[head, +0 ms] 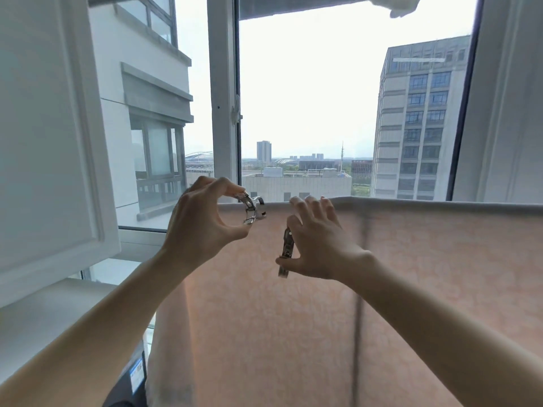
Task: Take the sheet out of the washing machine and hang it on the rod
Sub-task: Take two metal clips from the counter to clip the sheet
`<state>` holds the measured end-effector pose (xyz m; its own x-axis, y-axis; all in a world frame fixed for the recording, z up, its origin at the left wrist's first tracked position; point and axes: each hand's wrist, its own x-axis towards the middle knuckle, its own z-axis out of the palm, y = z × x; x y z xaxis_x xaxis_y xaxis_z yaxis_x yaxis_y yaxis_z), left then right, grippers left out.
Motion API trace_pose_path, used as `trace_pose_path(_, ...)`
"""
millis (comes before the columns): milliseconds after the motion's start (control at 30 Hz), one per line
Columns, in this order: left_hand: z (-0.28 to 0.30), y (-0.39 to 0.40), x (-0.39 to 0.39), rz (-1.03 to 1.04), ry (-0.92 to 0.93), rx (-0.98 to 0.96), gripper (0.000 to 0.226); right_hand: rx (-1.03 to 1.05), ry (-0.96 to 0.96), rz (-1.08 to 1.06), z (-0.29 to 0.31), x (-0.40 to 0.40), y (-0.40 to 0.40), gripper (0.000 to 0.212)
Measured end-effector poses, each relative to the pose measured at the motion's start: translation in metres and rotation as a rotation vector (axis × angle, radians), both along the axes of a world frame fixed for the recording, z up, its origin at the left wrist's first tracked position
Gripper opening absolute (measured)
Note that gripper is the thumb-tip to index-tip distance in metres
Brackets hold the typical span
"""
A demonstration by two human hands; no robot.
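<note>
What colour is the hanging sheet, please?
Pale pink sheet, faintly mottled; seen in the head view.

The hung sheet (382,274) walls off the front; open air lies above its top edge

Pale pink, faintly mottled fabric sheet (382,289); shiny silver metal clips (253,210); white-framed window (223,83) behind sheet.

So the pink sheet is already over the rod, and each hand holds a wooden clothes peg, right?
Not quite: the pegs are metal, not wooden. The head view shows the left hand pinching a shiny metal clip open at the top edge of the sheet, and the right hand holding a second metal clip. The sheet does hang draped, pink, as you said.
</note>
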<state>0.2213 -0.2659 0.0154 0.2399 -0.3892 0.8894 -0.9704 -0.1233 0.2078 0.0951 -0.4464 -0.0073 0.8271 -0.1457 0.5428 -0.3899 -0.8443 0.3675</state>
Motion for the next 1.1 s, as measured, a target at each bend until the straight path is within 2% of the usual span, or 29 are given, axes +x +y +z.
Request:
trace_pose_path(200, 0.021, -0.011, 0.008, -0.028, 0.046, 0.049, 0.051, -0.01, 0.01, -0.007, -0.004, -0.002, -0.004, 0.079)
trace_pose_path(533, 0.058, -0.039, 0.031, -0.137, 0.059, 0.326, 0.05, -0.05, -0.007, 0.004, 0.0, 0.001, -0.009, 0.075)
trace_pose_path(900, 0.067, -0.057, 0.048, -0.187, 0.09, 0.474, 0.073, -0.05, 0.011, -0.012, -0.003, -0.001, -0.01, 0.076)
trace_pose_path(1033, 0.064, -0.054, 0.044, -0.134, 0.024, 0.494, 0.081, -0.057, 0.029, -0.019, -0.004, -0.001, -0.01, 0.077)
trace_pose_path(1100, 0.058, -0.053, 0.037, -0.098, -0.097, 0.479, 0.077, -0.053, 0.031, -0.016, -0.005, -0.002, -0.01, 0.077)
